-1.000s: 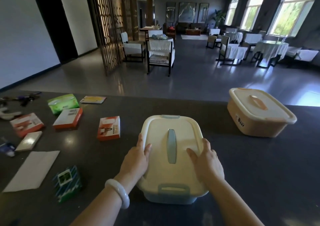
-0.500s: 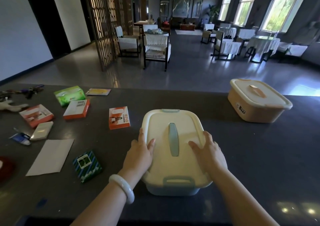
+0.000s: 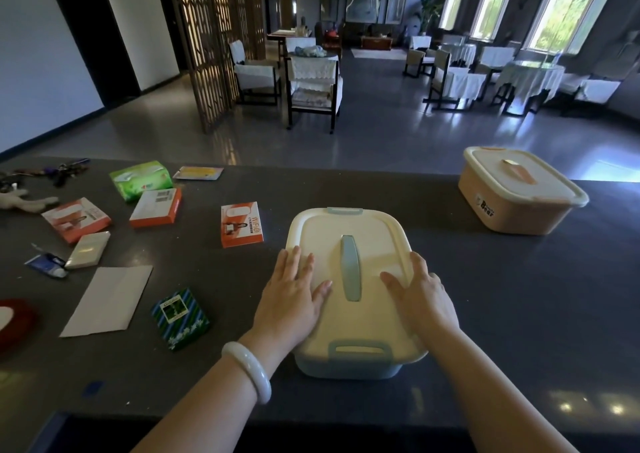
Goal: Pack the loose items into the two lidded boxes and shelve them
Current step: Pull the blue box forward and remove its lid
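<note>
I see my left hand (image 3: 294,296) and my right hand (image 3: 422,296) lying flat on the lid (image 3: 360,237) of the blue box (image 3: 346,369). The fingers are straight and a little spread. They hold nothing; they only rest on the lid, one on each side of its blue handle (image 3: 350,269). The lid is on the box.

The blue box sits on the dark table (image 3: 519,314), right in front of me, near the front edge. I have a white bracelet (image 3: 247,369) on my left wrist.

The other box, the peach box (image 3: 512,217), sits far to the right, near the back edge of the table. Its lid is on too. It is well apart from the blue box.

The loose things lie on the table to the left of the blue box. Closest is an orange and white pack (image 3: 241,223). Two more like it (image 3: 156,207) (image 3: 76,218) lie farther left. Behind them are a green tissue pack (image 3: 140,179) and a yellow card (image 3: 198,173). Near my left arm is a small striped box (image 3: 180,317), green and blue, and beside it a white sheet of paper (image 3: 107,300). Past the paper are a flat white pack (image 3: 88,250) and a little blue tube (image 3: 46,265), touching each other. Some keys (image 3: 59,172) lie in the far left corner.
</note>
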